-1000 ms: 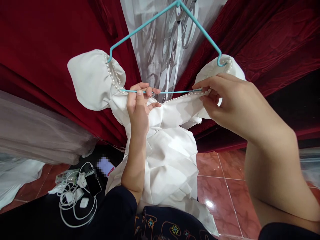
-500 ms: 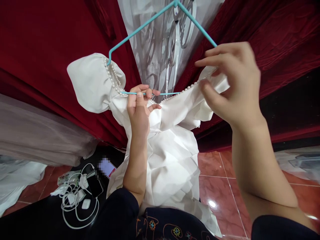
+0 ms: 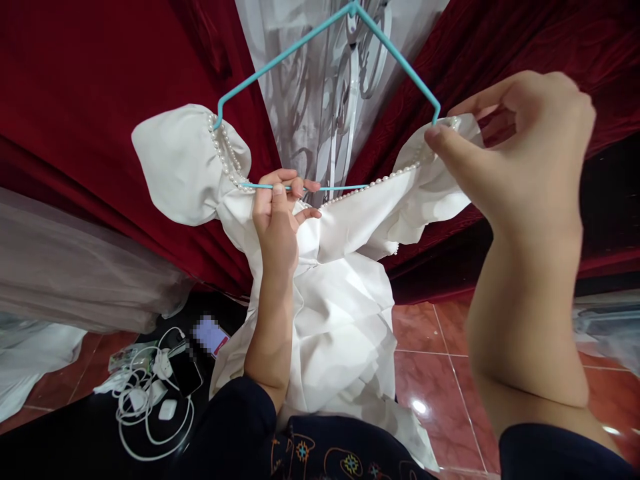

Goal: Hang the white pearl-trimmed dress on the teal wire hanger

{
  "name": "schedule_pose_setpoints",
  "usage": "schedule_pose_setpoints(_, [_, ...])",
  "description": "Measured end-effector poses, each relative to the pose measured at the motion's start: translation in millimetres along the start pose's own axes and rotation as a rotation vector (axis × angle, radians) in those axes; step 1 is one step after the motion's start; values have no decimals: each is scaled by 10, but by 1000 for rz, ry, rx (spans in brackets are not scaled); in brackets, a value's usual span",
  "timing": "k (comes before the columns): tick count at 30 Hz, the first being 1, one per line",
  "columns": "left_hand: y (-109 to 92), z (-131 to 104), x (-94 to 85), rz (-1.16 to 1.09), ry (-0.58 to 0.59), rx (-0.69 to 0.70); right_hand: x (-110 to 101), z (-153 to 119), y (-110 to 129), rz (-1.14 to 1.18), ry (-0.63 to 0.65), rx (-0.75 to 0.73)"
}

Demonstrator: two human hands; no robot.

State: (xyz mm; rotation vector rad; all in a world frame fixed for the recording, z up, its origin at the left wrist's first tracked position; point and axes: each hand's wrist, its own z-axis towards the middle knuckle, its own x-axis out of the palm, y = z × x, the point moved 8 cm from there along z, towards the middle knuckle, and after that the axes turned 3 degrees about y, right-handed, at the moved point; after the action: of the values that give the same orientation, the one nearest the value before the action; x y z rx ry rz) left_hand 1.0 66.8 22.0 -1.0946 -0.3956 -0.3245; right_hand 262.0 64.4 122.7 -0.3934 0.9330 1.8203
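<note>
A white dress [image 3: 340,300] with puffed sleeves and a pearl-trimmed neckline hangs on a light-blue hanger [image 3: 295,48]. My left hand [image 3: 280,220] is closed around the hanger's bottom bar at the middle of the neckline, some fingers loosely extended. The left puffed sleeve [image 3: 173,163] sits over the hanger's left corner. At the right corner, my right hand [image 3: 520,147] pinches the pearl-edged top of the right sleeve [image 3: 445,180], thumb in front beside the hanger's tip. Its other fingers lie behind the fabric, partly hidden.
Dark red curtains [image 3: 100,80] flank a sheer white drape [image 3: 300,87]. At lower left a black surface [image 3: 65,440] carries tangled white cables [image 3: 145,400], a phone [image 3: 186,373] and a small white case [image 3: 167,409]. Reddish floor tiles [image 3: 425,333] show below right.
My right hand has moved right and drawn the right sleeve outward, so the hanger's right corner now shows and its tip meets the sleeve's edge. My left hand stays on the bar.
</note>
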Motion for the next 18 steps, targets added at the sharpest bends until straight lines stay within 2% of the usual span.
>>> schedule_pose_setpoints(2, [3, 2, 2, -13, 8, 0, -79, -21, 23, 11, 14, 44])
schedule_pose_setpoints(5, [6, 18, -3, -18, 23, -6, -178, -51, 31, 70, -39, 50])
schedule_pose_setpoints(13, [-12, -8, 22, -25, 13, 9, -149, 70, 76, -44, -31, 27])
schedule_pose_setpoints(18, [-11, -11, 22, -1, 11, 0, -180, 37, 107, -115, 97, 53])
